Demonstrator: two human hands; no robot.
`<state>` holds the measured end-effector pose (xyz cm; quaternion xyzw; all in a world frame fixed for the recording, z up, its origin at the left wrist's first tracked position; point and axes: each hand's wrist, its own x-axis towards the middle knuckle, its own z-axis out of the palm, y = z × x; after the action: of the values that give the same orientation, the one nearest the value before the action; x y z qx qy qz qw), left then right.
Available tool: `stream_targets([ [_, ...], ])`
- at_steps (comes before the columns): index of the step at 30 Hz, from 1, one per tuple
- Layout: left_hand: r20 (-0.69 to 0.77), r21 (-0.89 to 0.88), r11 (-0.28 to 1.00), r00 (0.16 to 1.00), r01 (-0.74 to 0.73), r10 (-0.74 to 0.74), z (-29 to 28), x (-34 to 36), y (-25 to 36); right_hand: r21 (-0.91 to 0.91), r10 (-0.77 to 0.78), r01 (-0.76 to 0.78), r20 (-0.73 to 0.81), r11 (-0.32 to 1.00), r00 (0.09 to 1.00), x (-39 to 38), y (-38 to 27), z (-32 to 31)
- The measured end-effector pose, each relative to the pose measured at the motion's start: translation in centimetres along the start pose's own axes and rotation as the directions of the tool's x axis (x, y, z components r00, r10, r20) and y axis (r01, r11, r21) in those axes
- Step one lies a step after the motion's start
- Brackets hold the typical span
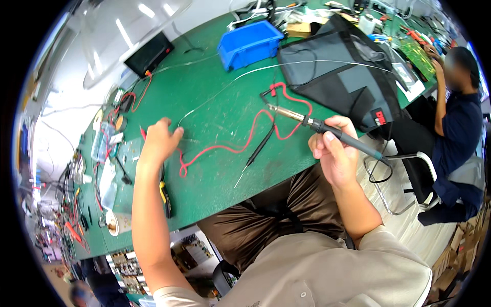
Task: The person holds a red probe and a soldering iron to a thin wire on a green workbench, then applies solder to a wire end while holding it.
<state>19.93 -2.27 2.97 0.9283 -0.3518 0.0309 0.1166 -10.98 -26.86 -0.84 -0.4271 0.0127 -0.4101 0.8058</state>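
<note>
My right hand (335,148) is closed round the dark grip of a soldering iron (319,125). Its metal tip points up and left, over the table, close to a red and black test lead. My left hand (161,140) is over the left part of the table, palm down, thumb apart from the index finger; the other fingers are mostly hidden. A thin silvery wire (240,77) ends beside that thumb. A red test probe (143,133) shows just left of the hand. The red lead (220,147) curls across the green table, and a black probe (261,144) lies in the middle.
Behind stand a blue bin (250,43) and a black-grey bag (342,66). Yellow-black pliers (164,197) lie by my left forearm, a paper cup (118,224) near the left front edge. Tape rolls and cables clutter the left. A co-worker (458,107) sits at right beside a chair (394,202).
</note>
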Motion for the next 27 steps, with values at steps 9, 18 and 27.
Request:
stream_targets([
  [9, 0.260, -0.385, 0.884, 0.950, 0.267, -0.174, -1.4, 1.4, 2.0, -0.037, -0.129, 0.129, -0.016, 0.991, 0.991, 0.3, -4.8, -2.3],
  [18, 0.107, -0.975, 0.209, 0.984, 0.077, 0.140, -5.4, -1.5, 10.9, -0.060, -0.285, 0.289, 0.061, 0.956, 0.956, 0.8, -7.4, -1.8],
  [27, -0.004, -0.996, 0.088, 0.986, -0.019, 0.167, -4.2, -3.9, 16.9, -0.244, -0.277, 0.319, 0.191, 0.916, 0.942, 1.4, -7.0, 1.3],
])
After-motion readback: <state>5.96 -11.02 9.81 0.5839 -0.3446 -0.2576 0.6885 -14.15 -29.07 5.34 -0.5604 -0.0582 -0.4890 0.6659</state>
